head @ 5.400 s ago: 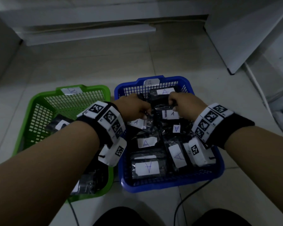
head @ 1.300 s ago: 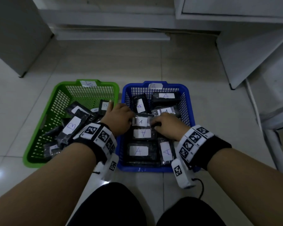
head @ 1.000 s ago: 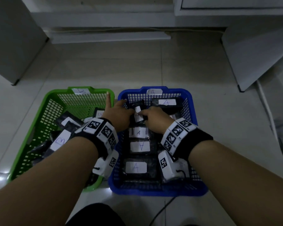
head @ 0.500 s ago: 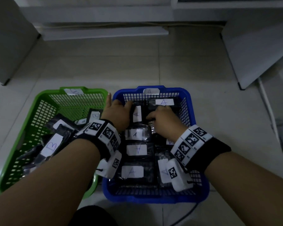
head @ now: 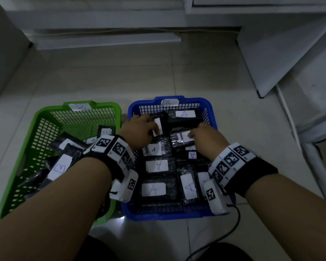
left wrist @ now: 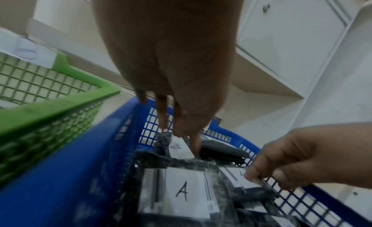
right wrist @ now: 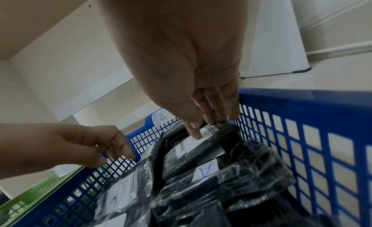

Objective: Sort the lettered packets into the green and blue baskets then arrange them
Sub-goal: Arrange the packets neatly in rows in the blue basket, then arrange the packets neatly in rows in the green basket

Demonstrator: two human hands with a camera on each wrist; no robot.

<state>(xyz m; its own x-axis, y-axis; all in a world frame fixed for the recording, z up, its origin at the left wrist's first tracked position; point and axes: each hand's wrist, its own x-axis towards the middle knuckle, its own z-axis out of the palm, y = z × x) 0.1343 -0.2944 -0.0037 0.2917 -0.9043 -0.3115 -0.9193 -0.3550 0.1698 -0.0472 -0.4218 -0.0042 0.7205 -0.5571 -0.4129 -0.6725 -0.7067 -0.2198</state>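
In the head view both hands are in the far end of the blue basket (head: 211,117), further back than five seconds ago, and in the left wrist view the left hand (left wrist: 177,112) pinches an upright A packet (left wrist: 178,148), while in the right wrist view the right hand (right wrist: 203,112) pinches another A packet (right wrist: 198,147).

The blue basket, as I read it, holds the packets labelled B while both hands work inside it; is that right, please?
Not quite: the packets in the blue basket are labelled A, as the head view shows; the B packets lie in the green basket. The rest holds: the left hand and right hand both work inside it.
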